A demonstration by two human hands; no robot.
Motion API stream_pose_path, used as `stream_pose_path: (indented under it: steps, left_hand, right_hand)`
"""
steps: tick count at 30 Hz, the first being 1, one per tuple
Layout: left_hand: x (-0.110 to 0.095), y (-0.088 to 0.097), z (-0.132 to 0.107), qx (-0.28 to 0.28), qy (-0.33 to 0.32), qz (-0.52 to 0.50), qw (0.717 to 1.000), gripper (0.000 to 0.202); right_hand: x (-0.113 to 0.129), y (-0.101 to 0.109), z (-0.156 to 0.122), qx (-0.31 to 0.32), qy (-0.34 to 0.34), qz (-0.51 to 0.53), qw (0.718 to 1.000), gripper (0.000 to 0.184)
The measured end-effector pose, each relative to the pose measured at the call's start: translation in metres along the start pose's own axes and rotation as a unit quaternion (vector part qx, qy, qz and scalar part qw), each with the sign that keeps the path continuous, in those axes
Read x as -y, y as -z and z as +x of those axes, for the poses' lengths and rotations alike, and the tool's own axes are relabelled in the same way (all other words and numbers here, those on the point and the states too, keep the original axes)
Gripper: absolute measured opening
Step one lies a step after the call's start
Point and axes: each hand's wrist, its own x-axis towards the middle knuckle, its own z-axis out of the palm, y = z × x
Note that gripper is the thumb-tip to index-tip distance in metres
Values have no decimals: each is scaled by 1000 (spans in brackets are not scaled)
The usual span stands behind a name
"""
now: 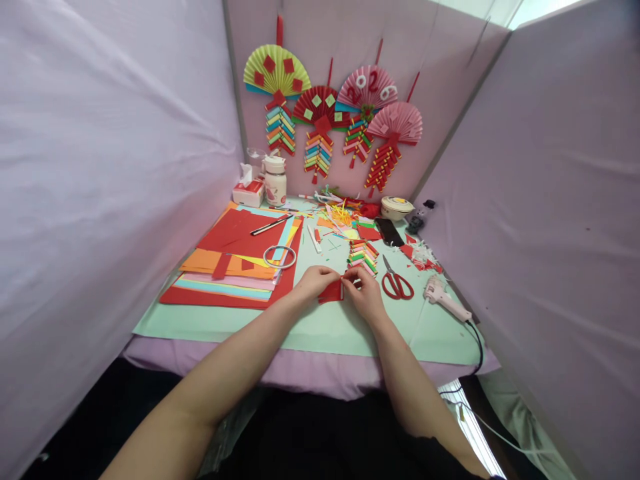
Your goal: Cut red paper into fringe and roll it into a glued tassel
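Note:
A small piece of red paper [331, 292] lies at the middle of the table, with both hands at its upper edge. My left hand [319, 281] is closed, its thumb and fingers pinching the paper from the left. On the right side my right hand [364, 291] also pinches the paper's edge, fingertips nearly meeting the left ones. Just beyond the hands rests a string of rolled paper firecrackers [363, 255] in several colours. Red-handled scissors [397, 283] lie beside my right hand, blades pointing away.
Stacked coloured paper [235, 233] fills the left side, with a silver ring [279, 257] and black pen-like tools on it. A glue gun [447, 299], a phone [389, 233] and a lidded bowl [397, 208] stand right. Paper scraps [340, 213] and a white jug [275, 180] are behind; fan decorations [277, 70] hang above.

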Motion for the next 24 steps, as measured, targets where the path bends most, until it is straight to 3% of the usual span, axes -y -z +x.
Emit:
stream_pose_path:
  steps: [17,24]
  left_hand:
    - [-4,-2,-2,0,-15,-17,1000,25]
    - [-5,-1,0,-22,35,-155,987,20]
  right_hand:
    - [-8,-1,2,24,68,-94,993,9]
    - [6,6,-8,37,100,-77,991,9]
